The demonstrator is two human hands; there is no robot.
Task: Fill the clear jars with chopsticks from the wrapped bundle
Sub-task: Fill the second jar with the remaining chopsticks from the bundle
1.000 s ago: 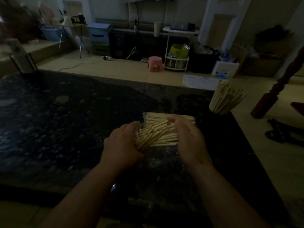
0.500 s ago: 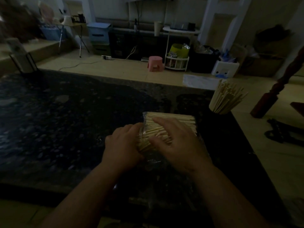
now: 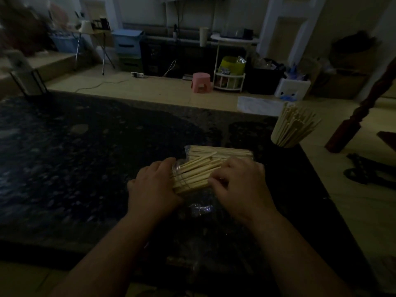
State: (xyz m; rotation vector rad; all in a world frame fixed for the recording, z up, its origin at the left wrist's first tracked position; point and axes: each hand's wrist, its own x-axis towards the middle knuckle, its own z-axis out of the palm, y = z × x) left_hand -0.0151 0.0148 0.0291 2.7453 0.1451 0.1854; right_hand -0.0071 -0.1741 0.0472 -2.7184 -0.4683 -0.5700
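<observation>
- Left hand (image 3: 152,187): fingers wrapped round the clear jar (image 3: 176,169), which lies on its side, mouth rightward.
- Right hand (image 3: 240,185): fingers curled over the free ends of chopsticks (image 3: 197,171) half inside that jar.
- Handling, as judged: steady the jar, square the ends, push along its axis; skewed sticks would likely jam.
- Wrapped bundle (image 3: 222,151): just behind, on the dark counter (image 3: 85,157).
- Filled jar (image 3: 289,131): upright, far right.

The right hand (image 3: 242,183), spread flat over the loose chopsticks (image 3: 195,174) and reaching toward the clear jar (image 3: 176,168) half a second ago, has drawn back from the jar, its fingers now curled over the sticks' outer ends. The sticks, fanned out a second ago, lie closer together at the jar's mouth.
</observation>
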